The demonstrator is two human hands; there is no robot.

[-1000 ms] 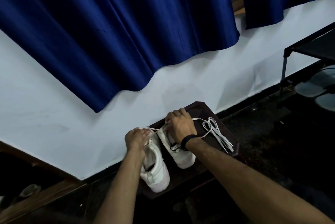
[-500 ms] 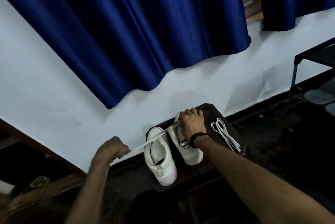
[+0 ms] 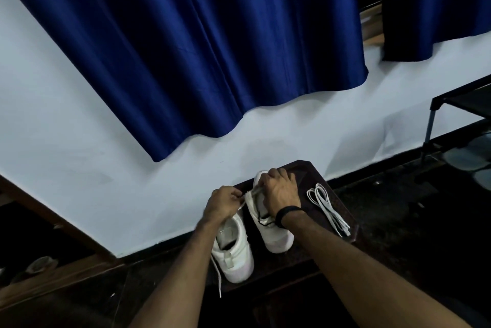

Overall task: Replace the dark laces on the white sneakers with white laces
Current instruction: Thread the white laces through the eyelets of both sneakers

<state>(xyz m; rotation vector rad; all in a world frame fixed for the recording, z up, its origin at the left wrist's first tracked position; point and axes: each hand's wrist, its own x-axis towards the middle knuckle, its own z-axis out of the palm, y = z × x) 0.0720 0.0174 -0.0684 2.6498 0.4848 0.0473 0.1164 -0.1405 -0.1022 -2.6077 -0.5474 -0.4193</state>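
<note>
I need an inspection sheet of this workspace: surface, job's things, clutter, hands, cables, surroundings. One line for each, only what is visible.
Surface: dark stool against the wall, carrying both sneakers and a lace bundle.
Job's things: right sneaker with a dark lace bit near its collar; left sneaker beside it; white lace running between the hands, one end hanging off the stool's front; spare lace bundle lying at the right.
Clutter: nothing seen on the stool.
Hands: left hand pinches the white lace; right hand grips the right sneaker's top.
Cables: nothing seen.
Surroundings: blue curtain, pale wall, dark rack at right with footwear under it.
</note>
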